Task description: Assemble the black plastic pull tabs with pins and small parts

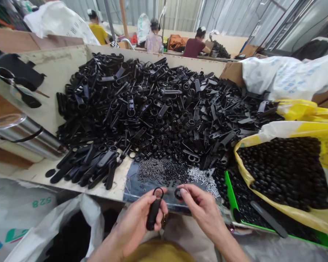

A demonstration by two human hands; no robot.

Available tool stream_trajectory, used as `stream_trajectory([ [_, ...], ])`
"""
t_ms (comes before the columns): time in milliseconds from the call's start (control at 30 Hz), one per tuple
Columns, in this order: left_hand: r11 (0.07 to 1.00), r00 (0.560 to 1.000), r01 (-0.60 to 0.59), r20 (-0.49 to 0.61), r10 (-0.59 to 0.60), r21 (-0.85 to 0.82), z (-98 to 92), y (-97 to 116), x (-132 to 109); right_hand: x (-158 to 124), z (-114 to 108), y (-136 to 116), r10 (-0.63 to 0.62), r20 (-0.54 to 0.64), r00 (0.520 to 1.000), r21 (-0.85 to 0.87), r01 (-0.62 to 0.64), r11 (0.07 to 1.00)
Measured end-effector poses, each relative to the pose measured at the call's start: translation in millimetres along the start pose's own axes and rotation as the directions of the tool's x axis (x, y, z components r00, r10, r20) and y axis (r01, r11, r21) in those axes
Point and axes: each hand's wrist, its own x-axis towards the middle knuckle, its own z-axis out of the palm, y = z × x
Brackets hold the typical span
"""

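In my left hand is a black plastic handle with a ring end, held upright with the open ring at the top. The fingers wrap around its lower body. To the right, my right hand pinches a small black ring between thumb and fingertips, apart from the handle. Just beyond both hands lie small grey springs or pins, small black pieces and shiny metal pins on a dark mat.
A large heap of black plastic parts fills the walled bench. Black handles lie at the left, beside a steel flask. On the right are a yellow-white sack of black pieces and a green tray. Several people work farther back.
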Motion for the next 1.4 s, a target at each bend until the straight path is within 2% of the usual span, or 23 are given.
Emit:
stream_trajectory([
  [67, 0.989, 0.999, -0.05, 0.001, 0.051, 0.136, 2.9, -4.1, 0.3, -1.5, 5.1, -9.3, -0.018, 0.061, 0.998, 0.159, 0.008, 0.987],
  [100, 0.978, 0.998, -0.068, 0.013, 0.067, 0.197, 3.9, -6.5, 0.3, -2.5, 8.9, -12.3, -0.06, 0.072, 0.996, 0.185, 0.045, 0.982],
  [167, 0.957, 0.998, -0.062, 0.029, 0.056, 0.282, 5.0, -11.2, -0.6, -4.7, 17.1, -14.2, -0.167, 0.062, 0.984, 0.136, 0.157, 0.978],
  [267, 0.948, 1.0, 0.003, -0.019, 0.003, 0.317, 5.2, -15.9, -2.9, -7.9, 26.6, -9.4, -0.296, 0.041, 0.954, -0.02, 0.297, 0.955],
  [367, 0.936, 0.999, -0.005, -0.037, 0.019, 0.353, 4.7, -17.3, -4.7, -11.2, 30.8, -2.7, -0.377, 0.024, 0.926, -0.09, 0.377, 0.922],
  [533, 0.932, 1.0, -0.014, -0.007, 0.018, 0.363, 2.5, -16.7, -6.8, -17.4, 30.1, 4.0, -0.475, -0.009, 0.88, -0.105, 0.472, 0.875],
  [633, 0.916, 1.0, -0.013, 0.017, 0.007, 0.402, 2.2, -15.4, -9.0, -18.0, 27.3, 3.5, -0.438, -0.019, 0.899, -0.028, 0.438, 0.899],
  [767, 0.884, 0.997, -0.057, 0.08, 0.022, 0.465, 2.1, -15.5, -10.6, -15.3, 24.3, -1.2, -0.247, 0.019, 0.969, 0.145, 0.241, 0.96],
  [867, 0.881, 0.996, -0.06, 0.088, 0.021, 0.47, 0.4, -18.1, -9.8, -14.4, 24.3, -4.2, -0.165, 0.048, 0.985, 0.227, 0.15, 0.962],
  [1067, 0.88, 0.997, -0.059, 0.075, 0.027, 0.471, -3.3, -23.9, -8.2, -19.0, 29.3, -5.8, -0.17, -0.052, 0.984, 0.193, 0.177, 0.965],
  [1267, 0.898, 0.999, -0.028, -0.026, 0.044, 0.439, 0.6, -32.8, -5.9, -30.0, 40.4, -5.6, -0.206, -0.214, 0.955, 0.099, 0.231, 0.968],
  [1333, 0.867, 0.996, -0.03, -0.059, 0.068, 0.497, 0.8, -35.2, -5.4, -33.0, 44.1, -5.7, -0.225, -0.261, 0.939, 0.071, 0.251, 0.965],
  [1400, 0.787, 0.992, -0.038, -0.075, 0.106, 0.616, 0.0, -35.1, -6.5, -35.1, 47.1, -5.7, -0.242, -0.296, 0.924, 0.048, 0.268, 0.962],
])
